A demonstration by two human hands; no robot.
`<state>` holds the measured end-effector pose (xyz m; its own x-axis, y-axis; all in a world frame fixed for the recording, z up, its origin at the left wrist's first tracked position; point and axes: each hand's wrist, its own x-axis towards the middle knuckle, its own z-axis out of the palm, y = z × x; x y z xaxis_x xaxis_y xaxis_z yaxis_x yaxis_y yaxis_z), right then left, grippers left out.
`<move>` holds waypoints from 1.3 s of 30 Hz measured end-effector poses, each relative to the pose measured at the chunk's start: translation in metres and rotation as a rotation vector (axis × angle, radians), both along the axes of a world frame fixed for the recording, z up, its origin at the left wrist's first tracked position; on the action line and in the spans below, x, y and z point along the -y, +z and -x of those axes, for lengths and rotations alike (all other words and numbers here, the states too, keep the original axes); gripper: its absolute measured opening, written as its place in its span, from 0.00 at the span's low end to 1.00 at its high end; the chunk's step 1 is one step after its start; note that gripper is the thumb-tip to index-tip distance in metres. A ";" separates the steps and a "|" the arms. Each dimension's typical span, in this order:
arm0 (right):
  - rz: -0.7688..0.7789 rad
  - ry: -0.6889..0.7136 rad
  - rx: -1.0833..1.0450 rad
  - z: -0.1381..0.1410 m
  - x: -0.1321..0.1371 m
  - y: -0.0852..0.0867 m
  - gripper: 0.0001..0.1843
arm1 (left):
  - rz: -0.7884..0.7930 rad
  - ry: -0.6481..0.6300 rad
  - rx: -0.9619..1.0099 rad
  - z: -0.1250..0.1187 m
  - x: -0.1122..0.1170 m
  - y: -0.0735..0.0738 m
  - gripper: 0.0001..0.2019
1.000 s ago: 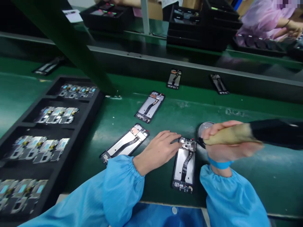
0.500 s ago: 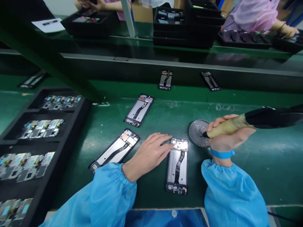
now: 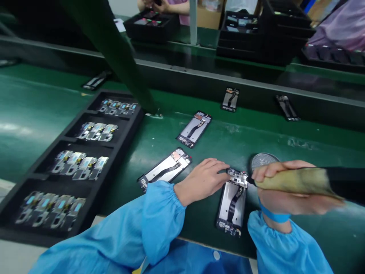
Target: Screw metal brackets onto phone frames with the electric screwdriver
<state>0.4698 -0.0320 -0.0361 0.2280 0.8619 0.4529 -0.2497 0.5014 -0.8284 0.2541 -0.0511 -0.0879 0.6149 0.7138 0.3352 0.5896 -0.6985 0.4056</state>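
My right hand (image 3: 282, 186) is wrapped around a yellow-sleeved electric screwdriver (image 3: 296, 179) with a black rear end. The screwdriver's dark tip reaches the upper right of an opened phone (image 3: 232, 203), at its metal-covered board. From the other side, my left hand (image 3: 203, 180) touches the phone's upper left corner with outstretched fingertips; its palm stays off the phone. Just behind my right hand is a round, dimpled screw dish (image 3: 264, 160), partly hidden by that hand. Any screw at the tip is too small to make out.
Other opened phones lie left of my hand (image 3: 167, 169), behind it (image 3: 194, 129) and farther back (image 3: 230, 99). A black compartment tray (image 3: 114, 167) on the left holds several circuit boards (image 3: 82, 163). A green post (image 3: 122, 57) rises behind it. Across the barrier, a co-worker's hands (image 3: 159, 5) work above a black box.
My right hand has brought the screwdriver from the screw dish leftward to the phone's top. My left hand keeps its place at the phone's corner. The view has turned left.
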 end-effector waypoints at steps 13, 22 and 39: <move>0.020 0.202 0.069 0.021 0.005 -0.025 0.37 | -0.031 0.011 -0.031 -0.004 -0.001 0.000 0.09; -0.046 0.235 0.004 0.034 0.009 -0.029 0.32 | -0.041 -0.002 -0.024 -0.002 0.000 -0.002 0.09; 0.170 -0.242 -0.148 -0.035 -0.019 -0.002 0.41 | -0.126 -0.035 -0.303 -0.016 -0.009 0.001 0.19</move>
<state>0.5044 -0.0127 -0.0383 0.4877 0.8354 0.2535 -0.2645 0.4181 -0.8691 0.2699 -0.0425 -0.0867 0.7236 0.6551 0.2176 0.6451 -0.7539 0.1244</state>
